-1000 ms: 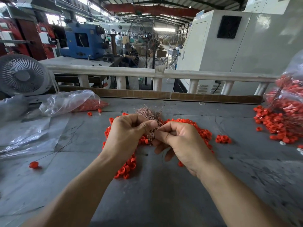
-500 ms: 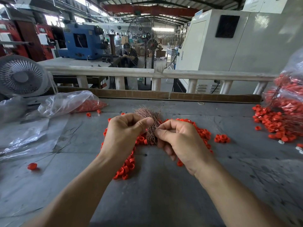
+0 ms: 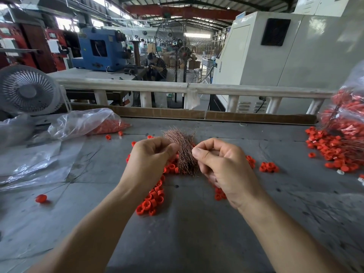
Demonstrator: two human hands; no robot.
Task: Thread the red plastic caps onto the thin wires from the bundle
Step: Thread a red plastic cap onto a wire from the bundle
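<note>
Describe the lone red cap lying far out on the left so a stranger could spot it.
Start at the grey table and look left of the left hand. Below the crumpled clear plastic sheet lies the lone red cap, alone, well apart from the central cap pile.

Not much to report on the person, honestly. Both forearms are bare all the way to the bottom edge of the shot, no sleeves showing. The left hand [image 3: 151, 160] and right hand [image 3: 222, 166] have no gloves, rings or watch, and the right thumbnail is cut short.
</note>
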